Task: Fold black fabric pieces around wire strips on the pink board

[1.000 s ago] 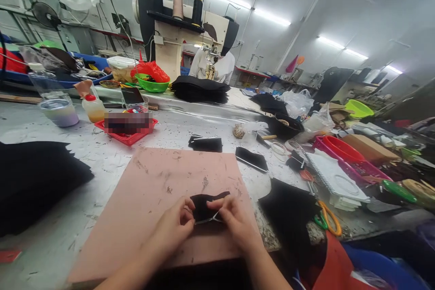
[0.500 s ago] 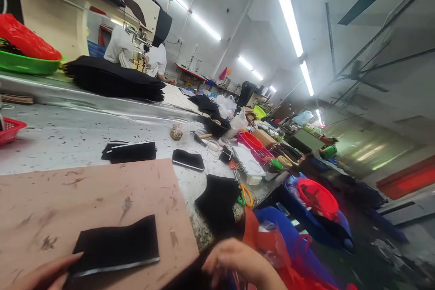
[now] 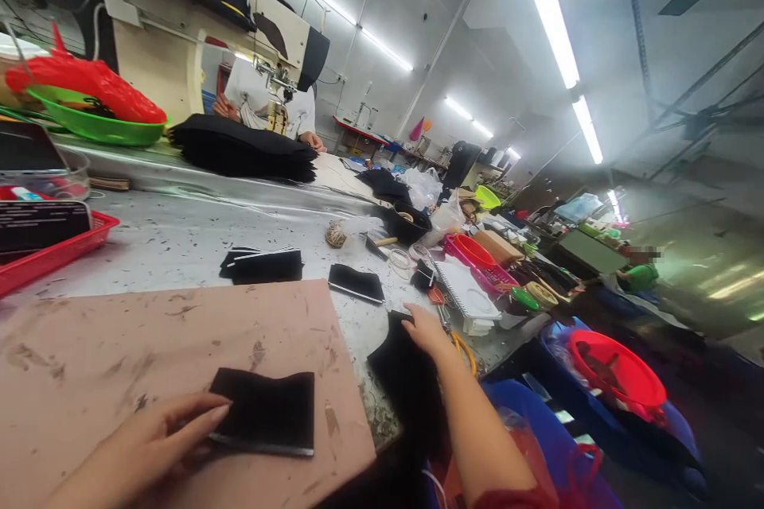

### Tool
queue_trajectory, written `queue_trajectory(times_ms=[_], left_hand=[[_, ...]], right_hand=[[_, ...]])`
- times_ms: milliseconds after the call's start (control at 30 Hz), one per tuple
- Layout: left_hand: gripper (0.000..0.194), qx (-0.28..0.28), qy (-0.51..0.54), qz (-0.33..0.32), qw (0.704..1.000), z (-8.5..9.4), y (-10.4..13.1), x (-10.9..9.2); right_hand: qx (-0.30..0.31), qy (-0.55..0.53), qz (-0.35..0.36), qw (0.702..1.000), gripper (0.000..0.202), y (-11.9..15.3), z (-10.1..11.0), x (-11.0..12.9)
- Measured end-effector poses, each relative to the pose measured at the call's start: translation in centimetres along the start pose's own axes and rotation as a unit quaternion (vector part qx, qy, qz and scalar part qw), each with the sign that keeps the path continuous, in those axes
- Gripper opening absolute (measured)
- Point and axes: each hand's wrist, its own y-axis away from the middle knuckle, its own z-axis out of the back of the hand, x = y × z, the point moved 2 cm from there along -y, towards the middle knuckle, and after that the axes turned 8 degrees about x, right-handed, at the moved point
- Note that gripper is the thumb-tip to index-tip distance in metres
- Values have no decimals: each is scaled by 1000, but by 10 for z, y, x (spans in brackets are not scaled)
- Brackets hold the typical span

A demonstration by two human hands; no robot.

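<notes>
My left hand (image 3: 173, 423) pinches the left edge of a black rectangular fabric piece (image 3: 268, 413) with a wavy top edge and a pale strip along its bottom. That piece lies on a stained pinkish-brown board (image 3: 179, 334). To the right, my right hand (image 3: 426, 328) reaches over the top corner of a larger black piece (image 3: 403, 366), which drapes toward the table's front edge. Its fingers are stretched out and apart; whether they touch the cloth is hard to tell. Beyond the board lie a small black piece with a white edge (image 3: 356, 283) and a pile of similar pieces (image 3: 268, 266).
Yellow-handled scissors (image 3: 464, 354), a spiral notebook (image 3: 471, 290) and a hammer (image 3: 380, 243) lie at right. A red basket (image 3: 72, 253) stands left. Behind are a black stack (image 3: 239, 149), a sewing machine (image 3: 278, 91) and a person in white. Blue tubs (image 3: 552, 429) stand below the table.
My right hand has moved from the table's front edge up to the larger black piece. The left hand still holds its piece; the view has swung left.
</notes>
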Motion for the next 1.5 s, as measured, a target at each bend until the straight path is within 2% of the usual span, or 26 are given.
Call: queue_trajectory(times_ms=[100,167,267,333,400,433,467,500,567,633,700,767,833,900,1067,1133,1233,1500], left_hand=[[52,-36,42,-34,998,4,2,-21],[57,-55,60,-45,996,8,3,-22],[66,7,42,-21,999,8,9,-12],[69,50,10,-5,999,4,17,-6],[65,48,-37,-12,998,-1,29,-6],[61,39,-71,-21,996,-4,34,-8],[56,38,-111,-28,993,-6,39,-11],[52,40,-154,-34,987,-8,44,-14],[45,51,-228,-48,971,-8,51,-19],[38,31,-279,-75,957,-5,58,-20],[34,-17,-320,-128,939,0,65,-16],[32,-48,-360,-191,912,4,73,-9],[29,-51,-387,-250,886,4,81,-1],[27,-40,-400,-299,865,1,89,5],[26,-33,-421,-430,798,-9,99,7],[26,-30,-438,-462,771,-11,98,7],[28,-13,-468,-470,748,-13,95,9],[35,-31,-506,-441,741,-14,91,17]], right_hand=[[-31,31,29,999,16,4,-5,-5],[-73,43,55,995,13,15,-7,-4],[-145,43,98,984,13,42,2,-1],[-187,28,123,974,15,66,17,2],[-203,4,149,968,17,89,39,10],[-194,-12,171,966,17,98,50,18],[-168,-47,228,958,19,105,59,30],[-107,-83,274,952,25,109,65,45],[39,-117,305,944,30,109,63,84],[182,-108,340,916,27,107,43,130],[315,-74,379,867,16,107,10,171],[376,-28,387,841,6,108,-23,197],[388,14,378,840,4,110,-48,210],[379,39,364,850,2,112,-62,214],[361,56,323,873,6,113,-70,217],[358,61,308,879,7,113,-73,219],[349,64,299,886,8,113,-78,222],[347,86,286,889,8,115,-82,224]])
